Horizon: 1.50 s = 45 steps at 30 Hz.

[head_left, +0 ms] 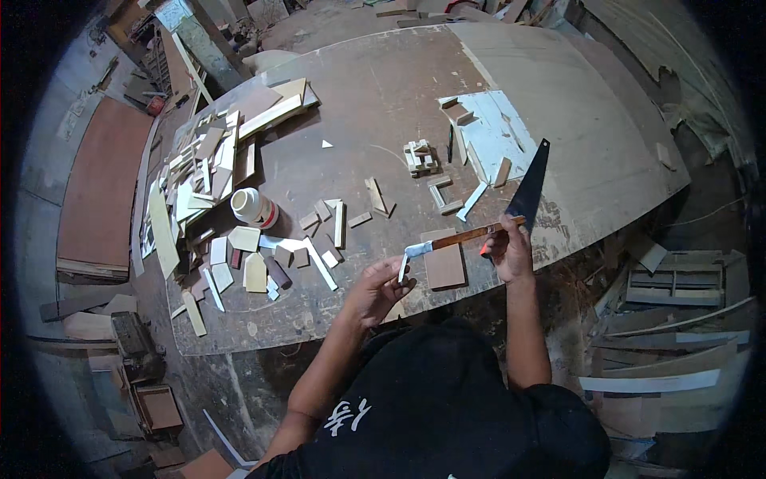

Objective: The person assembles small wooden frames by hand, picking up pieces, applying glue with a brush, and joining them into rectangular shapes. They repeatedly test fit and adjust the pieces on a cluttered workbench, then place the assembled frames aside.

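Observation:
My left hand (381,289) pinches a small pale wood strip (402,269) upright between thumb and fingers, over the near edge of the table. My right hand (511,251) is closed round a long brown stick (467,235), probably a glue brush. Its whitish, coated end (418,249) meets the top of the strip. Beneath the stick lies a square brown wood board (445,267). A hand saw (530,190) with a dark blade lies behind my right hand, its orange-tipped handle partly hidden by that hand.
Small joined wood pieces (420,158) and a pale blue sheet (499,124) lie on the worn table (359,88). To the left stands an uncapped white jar (254,208) beside heaped wood offcuts (209,160). Boards (662,379) are stacked at the lower right.

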Each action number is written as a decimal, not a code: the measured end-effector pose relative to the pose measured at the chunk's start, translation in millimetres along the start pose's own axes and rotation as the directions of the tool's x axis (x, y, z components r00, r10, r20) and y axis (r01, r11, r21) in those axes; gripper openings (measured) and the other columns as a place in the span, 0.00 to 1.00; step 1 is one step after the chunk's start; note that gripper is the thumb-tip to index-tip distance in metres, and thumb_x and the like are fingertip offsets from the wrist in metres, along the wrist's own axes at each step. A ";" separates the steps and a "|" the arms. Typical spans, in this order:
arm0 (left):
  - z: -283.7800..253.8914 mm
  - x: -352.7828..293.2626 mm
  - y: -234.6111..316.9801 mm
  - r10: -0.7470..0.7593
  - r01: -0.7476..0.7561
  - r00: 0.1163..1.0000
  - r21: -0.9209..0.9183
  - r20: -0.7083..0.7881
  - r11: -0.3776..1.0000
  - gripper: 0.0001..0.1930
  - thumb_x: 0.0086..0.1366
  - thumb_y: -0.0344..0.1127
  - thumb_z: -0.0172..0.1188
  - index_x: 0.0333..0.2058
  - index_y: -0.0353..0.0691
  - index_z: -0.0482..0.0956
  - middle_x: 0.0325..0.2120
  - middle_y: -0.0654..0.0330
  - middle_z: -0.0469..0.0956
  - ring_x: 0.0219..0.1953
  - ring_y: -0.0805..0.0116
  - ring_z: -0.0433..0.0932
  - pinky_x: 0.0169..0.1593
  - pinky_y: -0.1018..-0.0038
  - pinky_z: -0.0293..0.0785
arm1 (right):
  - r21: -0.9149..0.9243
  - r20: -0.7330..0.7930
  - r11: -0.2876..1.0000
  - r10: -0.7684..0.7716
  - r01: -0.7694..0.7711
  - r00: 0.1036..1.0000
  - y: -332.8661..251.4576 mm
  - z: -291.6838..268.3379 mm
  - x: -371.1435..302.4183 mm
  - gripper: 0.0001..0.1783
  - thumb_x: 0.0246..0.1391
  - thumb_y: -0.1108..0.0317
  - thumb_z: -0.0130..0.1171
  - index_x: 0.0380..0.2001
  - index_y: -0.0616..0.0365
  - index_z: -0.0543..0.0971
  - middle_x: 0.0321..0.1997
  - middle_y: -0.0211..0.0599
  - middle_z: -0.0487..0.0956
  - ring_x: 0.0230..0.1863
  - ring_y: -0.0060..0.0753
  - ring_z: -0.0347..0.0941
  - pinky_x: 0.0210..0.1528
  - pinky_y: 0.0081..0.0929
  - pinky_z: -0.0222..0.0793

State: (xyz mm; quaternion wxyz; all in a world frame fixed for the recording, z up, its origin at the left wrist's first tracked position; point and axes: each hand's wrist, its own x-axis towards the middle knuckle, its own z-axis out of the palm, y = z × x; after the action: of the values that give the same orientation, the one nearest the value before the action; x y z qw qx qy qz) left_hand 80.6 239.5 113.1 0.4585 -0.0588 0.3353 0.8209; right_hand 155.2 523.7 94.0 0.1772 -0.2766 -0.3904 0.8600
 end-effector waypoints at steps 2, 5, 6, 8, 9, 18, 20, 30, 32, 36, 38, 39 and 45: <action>-2.1 0.4 -0.8 0.004 -0.004 1.000 0.001 0.008 1.000 0.13 0.66 0.34 0.57 0.46 0.34 0.76 0.35 0.60 0.78 0.38 0.70 0.77 0.49 0.68 0.77 | -0.014 0.033 1.000 -0.008 0.008 0.999 -0.9 -0.5 0.0 0.14 0.52 0.57 0.65 0.26 0.54 0.75 0.20 0.33 0.77 0.18 0.27 0.76 0.19 0.25 0.76; 3.6 -1.6 2.6 0.005 -0.004 1.000 0.016 -0.019 1.000 0.13 0.66 0.34 0.58 0.46 0.34 0.76 0.36 0.60 0.78 0.38 0.70 0.77 0.50 0.69 0.77 | -0.056 0.113 0.998 -0.002 0.008 0.994 -4.2 3.4 -2.7 0.15 0.52 0.56 0.66 0.27 0.55 0.75 0.20 0.33 0.78 0.18 0.27 0.76 0.19 0.25 0.76; 6.5 -2.3 3.3 0.002 -0.001 0.999 0.018 -0.038 1.000 0.13 0.66 0.34 0.58 0.47 0.34 0.76 0.36 0.60 0.78 0.38 0.70 0.77 0.50 0.69 0.77 | -0.076 0.143 0.997 0.003 0.008 0.990 -5.3 4.6 -4.0 0.15 0.52 0.56 0.66 0.27 0.55 0.75 0.20 0.33 0.78 0.18 0.27 0.76 0.19 0.25 0.76; 9.8 -3.6 3.8 0.000 0.001 0.998 0.014 -0.059 1.000 0.14 0.66 0.34 0.58 0.47 0.33 0.75 0.36 0.60 0.78 0.38 0.70 0.77 0.50 0.69 0.77 | -0.080 0.123 0.997 -0.001 0.010 0.992 -3.6 7.2 -5.0 0.15 0.52 0.57 0.66 0.28 0.56 0.75 0.20 0.34 0.78 0.18 0.27 0.76 0.18 0.25 0.76; 10.9 -4.3 4.0 0.001 -0.001 0.998 0.010 -0.061 1.000 0.14 0.66 0.34 0.58 0.47 0.33 0.75 0.36 0.60 0.78 0.37 0.70 0.77 0.50 0.69 0.77 | -0.080 0.114 0.997 -0.003 0.012 0.994 -3.0 7.9 -5.4 0.15 0.52 0.57 0.66 0.29 0.56 0.74 0.21 0.34 0.78 0.18 0.27 0.76 0.18 0.25 0.76; 4.8 -4.4 2.7 0.013 -0.014 1.000 0.028 0.009 1.000 0.14 0.66 0.35 0.58 0.46 0.33 0.75 0.34 0.62 0.77 0.38 0.72 0.76 0.50 0.70 0.76 | -0.047 0.092 0.999 -0.004 0.008 0.996 -1.7 1.0 0.0 0.14 0.53 0.58 0.65 0.30 0.54 0.74 0.21 0.33 0.78 0.18 0.25 0.76 0.19 0.24 0.77; 6.5 -4.0 2.9 0.007 -0.007 1.000 0.035 -0.011 0.999 0.13 0.66 0.35 0.57 0.46 0.33 0.75 0.34 0.62 0.77 0.38 0.72 0.76 0.50 0.70 0.76 | -0.082 0.088 0.997 0.000 0.007 0.996 -2.6 4.3 -2.4 0.14 0.52 0.58 0.65 0.30 0.55 0.74 0.21 0.33 0.77 0.18 0.25 0.76 0.19 0.25 0.76; 3.7 -6.4 -0.2 0.006 -0.005 1.000 0.032 -0.022 0.999 0.13 0.66 0.35 0.58 0.46 0.34 0.76 0.37 0.60 0.78 0.40 0.71 0.76 0.50 0.69 0.75 | -0.115 0.069 0.993 0.015 -0.007 0.998 -2.5 5.0 -6.2 0.14 0.53 0.58 0.64 0.28 0.55 0.74 0.21 0.32 0.77 0.18 0.25 0.75 0.18 0.25 0.76; 5.6 -7.3 0.3 0.002 -0.002 1.000 0.033 -0.019 0.999 0.14 0.66 0.35 0.58 0.46 0.34 0.76 0.37 0.60 0.78 0.40 0.71 0.76 0.51 0.69 0.75 | -0.095 0.029 0.996 0.009 -0.006 1.000 -1.2 3.3 -5.4 0.14 0.53 0.58 0.64 0.28 0.55 0.75 0.21 0.32 0.77 0.18 0.25 0.75 0.18 0.25 0.76; 6.7 -8.7 0.1 0.006 -0.005 1.000 0.045 -0.010 0.999 0.12 0.66 0.35 0.58 0.44 0.35 0.76 0.35 0.62 0.78 0.38 0.71 0.77 0.51 0.69 0.76 | -0.064 -0.037 0.998 0.005 -0.007 0.999 2.1 -5.2 1.6 0.15 0.53 0.57 0.65 0.27 0.55 0.74 0.21 0.32 0.77 0.18 0.25 0.75 0.18 0.25 0.76; 2.6 -7.5 -1.5 0.008 -0.008 1.000 0.023 -0.009 1.000 0.12 0.66 0.34 0.58 0.44 0.35 0.76 0.34 0.62 0.78 0.38 0.71 0.77 0.51 0.69 0.76 | -0.056 0.001 0.998 0.012 -0.012 1.000 2.2 -7.4 0.7 0.16 0.52 0.55 0.66 0.28 0.56 0.75 0.21 0.32 0.77 0.18 0.24 0.75 0.19 0.24 0.76; 1.1 -7.4 -2.1 0.009 -0.009 1.000 0.011 -0.009 1.000 0.12 0.66 0.34 0.58 0.44 0.34 0.76 0.33 0.62 0.78 0.38 0.71 0.77 0.51 0.69 0.76 | -0.080 0.015 0.997 0.021 -0.019 1.000 0.8 -3.7 -2.8 0.16 0.52 0.55 0.66 0.28 0.56 0.75 0.21 0.32 0.77 0.18 0.24 0.75 0.19 0.24 0.76; -0.8 -6.7 -3.2 0.010 -0.011 1.000 0.039 0.025 0.999 0.15 0.65 0.35 0.59 0.47 0.34 0.76 0.34 0.63 0.78 0.38 0.70 0.77 0.52 0.68 0.75 | -0.046 -0.031 0.999 -0.002 0.000 1.000 2.4 -2.2 0.3 0.15 0.53 0.56 0.65 0.28 0.57 0.76 0.22 0.32 0.77 0.18 0.25 0.75 0.19 0.23 0.75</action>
State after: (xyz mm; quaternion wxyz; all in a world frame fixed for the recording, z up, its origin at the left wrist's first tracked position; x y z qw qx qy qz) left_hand 86.9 235.4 113.7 0.4592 -0.0376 0.3461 0.8173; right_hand 156.1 523.6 90.8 0.1773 -0.2939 -0.4073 0.8463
